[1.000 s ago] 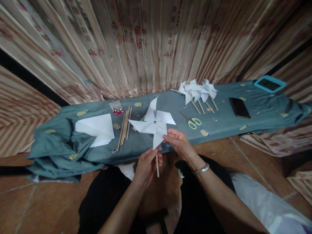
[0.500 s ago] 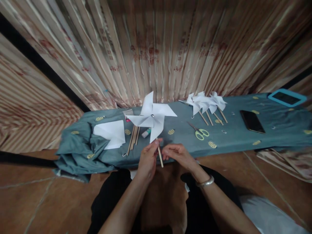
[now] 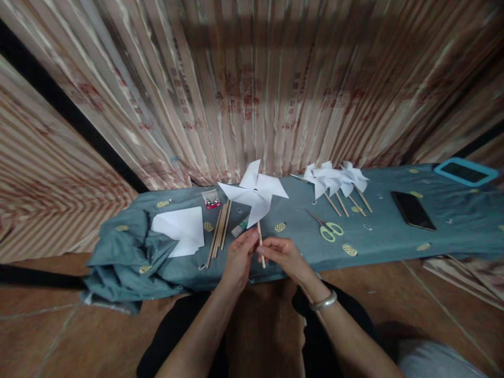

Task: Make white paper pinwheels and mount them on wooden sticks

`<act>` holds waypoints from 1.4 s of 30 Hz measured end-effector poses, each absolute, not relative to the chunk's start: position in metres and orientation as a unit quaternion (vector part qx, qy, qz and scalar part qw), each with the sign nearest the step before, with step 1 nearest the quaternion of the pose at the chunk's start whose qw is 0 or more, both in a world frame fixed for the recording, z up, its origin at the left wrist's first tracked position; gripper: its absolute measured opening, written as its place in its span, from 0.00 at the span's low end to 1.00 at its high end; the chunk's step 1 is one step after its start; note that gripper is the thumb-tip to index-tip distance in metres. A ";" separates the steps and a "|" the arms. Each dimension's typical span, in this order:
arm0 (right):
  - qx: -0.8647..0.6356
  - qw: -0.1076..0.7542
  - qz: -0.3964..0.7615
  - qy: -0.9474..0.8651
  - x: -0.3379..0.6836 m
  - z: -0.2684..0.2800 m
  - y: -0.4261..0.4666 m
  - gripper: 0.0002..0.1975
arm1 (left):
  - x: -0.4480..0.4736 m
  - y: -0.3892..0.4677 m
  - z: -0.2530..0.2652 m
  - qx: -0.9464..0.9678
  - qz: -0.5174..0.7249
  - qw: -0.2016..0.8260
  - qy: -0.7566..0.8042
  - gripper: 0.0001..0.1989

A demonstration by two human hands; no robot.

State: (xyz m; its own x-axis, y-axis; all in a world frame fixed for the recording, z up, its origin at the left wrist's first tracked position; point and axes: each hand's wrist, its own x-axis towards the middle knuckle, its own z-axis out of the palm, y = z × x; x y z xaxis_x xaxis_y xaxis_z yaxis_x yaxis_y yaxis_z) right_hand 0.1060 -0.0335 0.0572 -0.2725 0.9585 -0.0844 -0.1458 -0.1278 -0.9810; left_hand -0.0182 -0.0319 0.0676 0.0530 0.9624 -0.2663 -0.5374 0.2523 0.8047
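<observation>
A white paper pinwheel [image 3: 258,194] on a thin wooden stick stands upright in front of me, a shiny pin at its centre. My left hand [image 3: 241,257] is closed around the stick below the blades. Lower on the same stick, the fingers of my right hand [image 3: 282,254] pinch it from the other side. Behind the pinwheel to the left lie several wooden sticks [image 3: 218,231], a small packet of pins [image 3: 211,199] and a partly hidden glue tube [image 3: 240,227]. Scissors with green handles [image 3: 328,230] rest to the right.
Several pinwheels [image 3: 334,181] lie in a row at the back right. A phone [image 3: 413,210] and a blue-framed tablet [image 3: 466,172] are farther right. White paper sheets [image 3: 179,231] lie left on the green cloth [image 3: 378,241]. A curtain [image 3: 252,94] hangs behind.
My right hand has moved in and taken hold of the stick's lower part. The pinwheel's blades have turned slightly, and the view has tilted up a little.
</observation>
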 end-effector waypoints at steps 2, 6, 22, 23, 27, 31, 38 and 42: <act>-0.415 0.435 0.630 -0.492 0.105 0.053 -0.033 0.17 | -0.022 -0.033 0.061 0.242 0.552 0.671 0.432 0.19; -0.414 0.420 0.637 -0.497 0.102 0.046 -0.033 0.17 | -0.026 -0.034 0.053 0.220 0.546 0.656 0.472 0.19; -0.565 0.639 0.315 -0.417 0.184 0.047 -0.003 0.17 | -0.029 -0.047 0.037 0.276 0.463 0.664 0.518 0.18; -0.562 0.639 0.320 -0.417 0.185 0.048 -0.003 0.18 | -0.029 -0.049 0.036 0.280 0.455 0.667 0.520 0.18; -0.557 0.630 0.363 -0.401 0.184 0.051 -0.003 0.17 | -0.026 -0.052 0.034 0.291 0.443 0.670 0.519 0.17; -0.557 0.628 0.389 -0.380 0.181 0.054 -0.005 0.15 | -0.023 -0.050 0.035 0.302 0.445 0.664 0.520 0.17; -0.551 0.593 0.424 -0.407 0.173 0.050 -0.010 0.14 | -0.017 -0.043 0.037 0.296 0.465 0.650 0.523 0.17; -0.545 0.583 0.455 -0.395 0.167 0.048 -0.014 0.14 | -0.013 -0.041 0.035 0.289 0.477 0.649 0.518 0.17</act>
State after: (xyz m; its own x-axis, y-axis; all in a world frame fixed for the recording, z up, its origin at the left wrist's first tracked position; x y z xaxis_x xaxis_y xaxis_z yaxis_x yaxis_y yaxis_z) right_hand 0.1666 -0.0145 0.0484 0.2727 0.9615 -0.0356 -0.0998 -0.0086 -0.9950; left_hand -0.0133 -0.0408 0.0353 0.0090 0.9180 -0.3965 -0.3198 0.3784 0.8687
